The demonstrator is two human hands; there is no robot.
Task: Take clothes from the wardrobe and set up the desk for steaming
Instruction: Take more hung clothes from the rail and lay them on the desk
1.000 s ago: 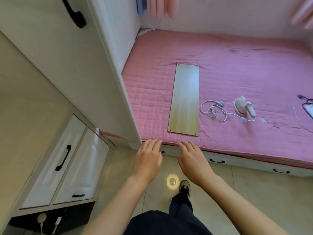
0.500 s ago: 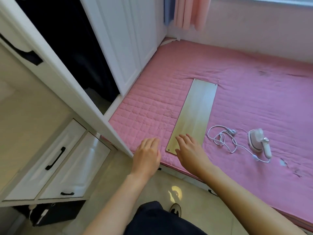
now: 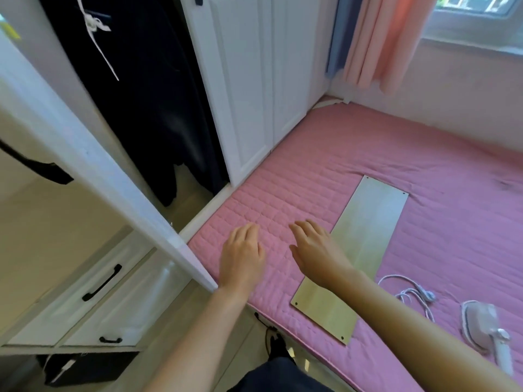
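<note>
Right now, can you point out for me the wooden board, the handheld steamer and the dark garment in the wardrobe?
wooden board [image 3: 365, 239], head view, middle of its top face.
handheld steamer [image 3: 481, 321], head view, its white body.
dark garment [image 3: 147, 108], head view, middle of the hanging cloth.

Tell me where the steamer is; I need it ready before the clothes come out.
In the head view the steamer lies at the lower right on the pink mattress, beside its coiled white cord and right of the wooden board.
</note>
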